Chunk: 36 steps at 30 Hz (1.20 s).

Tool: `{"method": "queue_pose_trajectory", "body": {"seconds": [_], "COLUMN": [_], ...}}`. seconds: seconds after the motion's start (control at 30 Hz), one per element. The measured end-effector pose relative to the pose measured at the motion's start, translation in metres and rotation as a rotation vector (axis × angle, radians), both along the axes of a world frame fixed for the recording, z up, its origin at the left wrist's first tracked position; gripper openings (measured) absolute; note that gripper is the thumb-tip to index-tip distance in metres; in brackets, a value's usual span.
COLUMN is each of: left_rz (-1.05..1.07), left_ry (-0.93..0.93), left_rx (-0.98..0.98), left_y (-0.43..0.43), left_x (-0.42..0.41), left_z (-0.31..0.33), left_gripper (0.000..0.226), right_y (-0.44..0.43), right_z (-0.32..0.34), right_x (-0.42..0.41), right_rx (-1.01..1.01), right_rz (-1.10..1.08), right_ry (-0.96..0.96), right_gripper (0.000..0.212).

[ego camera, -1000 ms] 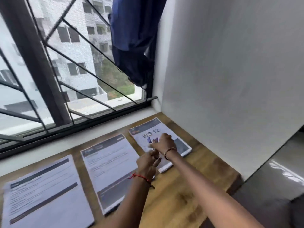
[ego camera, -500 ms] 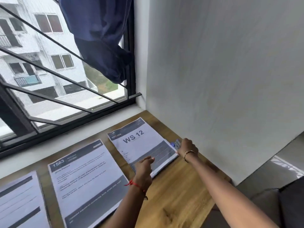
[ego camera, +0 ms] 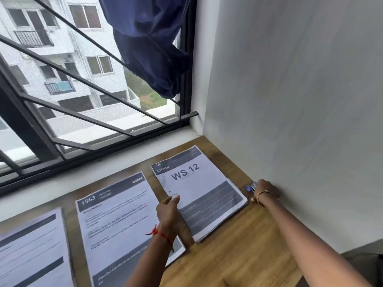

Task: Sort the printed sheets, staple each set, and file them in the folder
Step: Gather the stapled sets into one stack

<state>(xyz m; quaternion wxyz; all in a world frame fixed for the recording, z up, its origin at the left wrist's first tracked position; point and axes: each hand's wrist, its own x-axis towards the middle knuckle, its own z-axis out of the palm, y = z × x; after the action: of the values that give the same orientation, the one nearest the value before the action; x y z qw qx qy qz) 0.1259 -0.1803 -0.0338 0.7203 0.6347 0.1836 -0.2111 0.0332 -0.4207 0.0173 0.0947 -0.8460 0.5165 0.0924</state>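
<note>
Three stacks of printed sheets lie side by side on a wooden desk [ego camera: 238, 257]. The right one is headed "WS 12" [ego camera: 199, 183], the middle one "1563" [ego camera: 116, 220], and the left stack [ego camera: 31, 249] is cut off by the frame edge. My left hand [ego camera: 167, 212] rests on the left edge of the WS 12 stack, thumb on the paper. My right hand [ego camera: 266, 191] is at that stack's right side, close to the wall, holding a small blue stapler [ego camera: 251, 187]; only its tip shows. No folder is in view.
A white wall [ego camera: 290, 121] runs along the desk's right side, right behind my right hand. A barred window [ego camera: 83, 112] with a white sill lies behind the sheets. A dark blue cloth [ego camera: 149, 48] hangs on the bars.
My right hand carried the stapler from above the WS 12 stack to the desk on its right, by the wall. My left hand shifted to the stack's left edge. The view swung right.
</note>
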Motion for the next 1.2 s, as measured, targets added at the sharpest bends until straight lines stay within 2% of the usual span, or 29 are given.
{"method": "queue_pose_trajectory", "body": {"seconds": [0.1, 0.23, 0.37, 0.5, 0.6, 0.67, 0.7, 0.77, 0.83, 0.9, 0.97, 1.07, 1.2], "left_rz": [-0.008, -0.061, -0.181, -0.322, -0.375, -0.391, -0.388, -0.341, -0.252, -0.154, -0.066, 0.03, 0.022], "left_ry": [0.017, 0.029, 0.037, 0.019, -0.063, -0.126, -0.171, -0.235, -0.251, -0.251, -0.254, -0.203, -0.155], "left_rx": [0.015, 0.085, 0.055, 0.016, -0.032, -0.056, -0.065, -0.06, -0.025, 0.02, 0.114, 0.256, 0.404], "left_y": [0.002, 0.001, 0.001, -0.006, -0.003, 0.005, 0.012, 0.027, 0.051, 0.082, 0.113, 0.155, 0.185], "left_x": [0.002, 0.007, 0.006, -0.004, -0.005, -0.004, -0.003, 0.001, 0.005, 0.012, 0.017, 0.01, -0.013], "left_z": [0.004, 0.006, 0.015, 0.031, 0.037, 0.043, 0.048, 0.056, 0.061, 0.058, 0.052, 0.045, 0.046], "left_gripper": [0.018, 0.019, 0.012, 0.023, 0.027, 0.025, 0.024, 0.025, 0.027, 0.035, 0.043, 0.052, 0.031], "right_y": [0.003, 0.019, 0.03, 0.032, 0.034, 0.038, 0.042, 0.052, 0.071, 0.095, 0.119, 0.156, 0.192], "right_z": [0.003, -0.007, -0.015, -0.02, -0.019, -0.015, -0.011, -0.005, 0.002, 0.004, 0.002, -0.002, -0.013], "right_x": [0.02, 0.051, 0.062, 0.062, 0.062, 0.065, 0.069, 0.077, 0.085, 0.093, 0.099, 0.103, 0.108], "right_rx": [-0.031, 0.127, 0.274, 0.365, 0.408, 0.39, 0.389, 0.397, 0.49, 0.672, 0.817, 0.894, 0.677], "right_rz": [0.126, 0.321, 0.25, 0.189, 0.164, 0.162, 0.155, 0.166, 0.172, 0.175, 0.242, 0.384, 0.592], "right_ry": [-0.063, -0.197, -0.177, -0.228, -0.286, -0.355, -0.396, -0.45, -0.51, -0.572, -0.52, -0.386, -0.14], "right_gripper": [0.032, 0.037, 0.055, 0.062, 0.05, 0.014, 0.017, 0.037, 0.038, 0.031, 0.017, 0.016, 0.03]}}
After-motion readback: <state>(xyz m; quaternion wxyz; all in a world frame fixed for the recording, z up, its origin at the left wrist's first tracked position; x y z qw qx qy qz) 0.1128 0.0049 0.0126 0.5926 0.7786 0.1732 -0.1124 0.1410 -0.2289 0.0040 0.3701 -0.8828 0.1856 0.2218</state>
